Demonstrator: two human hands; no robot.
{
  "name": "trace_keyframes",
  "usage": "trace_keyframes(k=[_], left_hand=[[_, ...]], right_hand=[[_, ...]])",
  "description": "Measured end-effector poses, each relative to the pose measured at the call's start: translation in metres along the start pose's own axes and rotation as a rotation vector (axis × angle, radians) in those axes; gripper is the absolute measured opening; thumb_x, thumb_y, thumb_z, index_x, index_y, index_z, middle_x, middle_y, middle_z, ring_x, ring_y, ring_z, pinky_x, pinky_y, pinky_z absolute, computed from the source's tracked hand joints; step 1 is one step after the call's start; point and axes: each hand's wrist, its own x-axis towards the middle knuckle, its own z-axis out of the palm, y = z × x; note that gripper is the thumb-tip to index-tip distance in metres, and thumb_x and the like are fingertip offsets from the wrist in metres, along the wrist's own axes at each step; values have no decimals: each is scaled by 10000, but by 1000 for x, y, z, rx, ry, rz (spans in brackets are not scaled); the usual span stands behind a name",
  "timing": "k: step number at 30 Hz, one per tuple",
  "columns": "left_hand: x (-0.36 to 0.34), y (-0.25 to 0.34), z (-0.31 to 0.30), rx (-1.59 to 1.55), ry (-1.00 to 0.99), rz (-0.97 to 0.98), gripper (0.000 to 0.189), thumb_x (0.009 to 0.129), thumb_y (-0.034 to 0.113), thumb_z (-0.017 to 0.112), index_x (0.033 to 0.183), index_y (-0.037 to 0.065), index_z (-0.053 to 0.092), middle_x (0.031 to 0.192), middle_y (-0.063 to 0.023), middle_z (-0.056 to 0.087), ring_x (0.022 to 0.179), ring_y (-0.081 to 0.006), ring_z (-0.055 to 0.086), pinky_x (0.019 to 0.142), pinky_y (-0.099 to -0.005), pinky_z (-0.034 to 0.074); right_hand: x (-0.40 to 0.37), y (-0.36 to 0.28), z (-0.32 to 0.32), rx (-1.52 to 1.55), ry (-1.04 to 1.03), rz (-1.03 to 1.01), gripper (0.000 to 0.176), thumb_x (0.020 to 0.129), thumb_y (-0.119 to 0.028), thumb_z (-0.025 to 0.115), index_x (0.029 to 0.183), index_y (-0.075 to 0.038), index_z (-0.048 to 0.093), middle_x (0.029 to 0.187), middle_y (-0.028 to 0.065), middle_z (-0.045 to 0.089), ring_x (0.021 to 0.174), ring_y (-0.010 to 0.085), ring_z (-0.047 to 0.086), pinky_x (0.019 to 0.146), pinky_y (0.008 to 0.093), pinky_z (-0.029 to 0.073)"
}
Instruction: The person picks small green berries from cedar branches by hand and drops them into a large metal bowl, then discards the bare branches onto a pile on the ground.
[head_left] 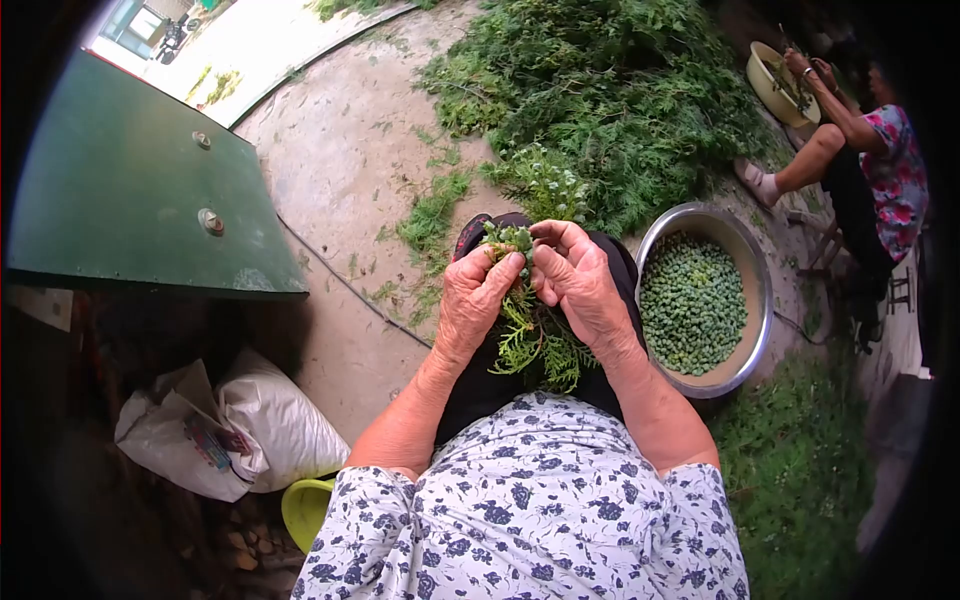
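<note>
Between my hands, over my lap, is a leafy evergreen sprig (543, 340) with flat, scaly green fronds hanging down. My left hand (478, 297) pinches the sprig near its upper end, thumb against the fingers. My right hand (577, 280) is closed beside it, thumb and fingers curled at the same end; its fingertips meet the greenery, and what exactly lies between them is too small to make out. To the right of my knee stands a steel basin (762, 320) holding many small round green cones (692, 305).
A big heap of evergreen branches (600, 90) lies ahead, more greenery (790, 480) at right. A co-worker (880, 180) sits at upper right with a cream basin (765, 85). At left are a green metal panel (130, 180), white sacks (285, 420), a yellow-green bucket (305, 515) and a cable (345, 287).
</note>
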Motion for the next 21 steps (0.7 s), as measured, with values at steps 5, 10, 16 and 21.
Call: trace_keyframes(k=[5,10,16,21], left_hand=[[1,-1,-1,118,-10,58,155,860,148,587,851,0,634,643,6,567,598,-53,496,544,-222,407],[1,4,-3,32,1,-11,168,850,160,590,823,1,639,641,0,566,592,-55,495,537,-225,400],[0,7,-4,17,-14,-90,143,841,142,617,869,5,646,688,35,574,615,-33,485,555,-189,395],[0,4,-1,203,-21,40,137,856,125,609,890,-3,645,673,30,565,608,-26,468,547,-188,381]], right_hand=[[0,-1,8,-406,115,1,282,855,-182,640,1042,8,551,776,-2,527,601,20,489,469,151,400],[4,9,-11,165,5,135,176,897,-151,568,1002,-10,558,773,19,545,618,73,523,473,198,418],[4,2,-6,165,33,74,167,902,-161,557,1000,-27,535,779,29,557,622,95,541,485,204,418],[3,1,1,-74,32,10,166,873,-105,591,1003,-18,536,752,11,558,597,62,535,471,171,403]])
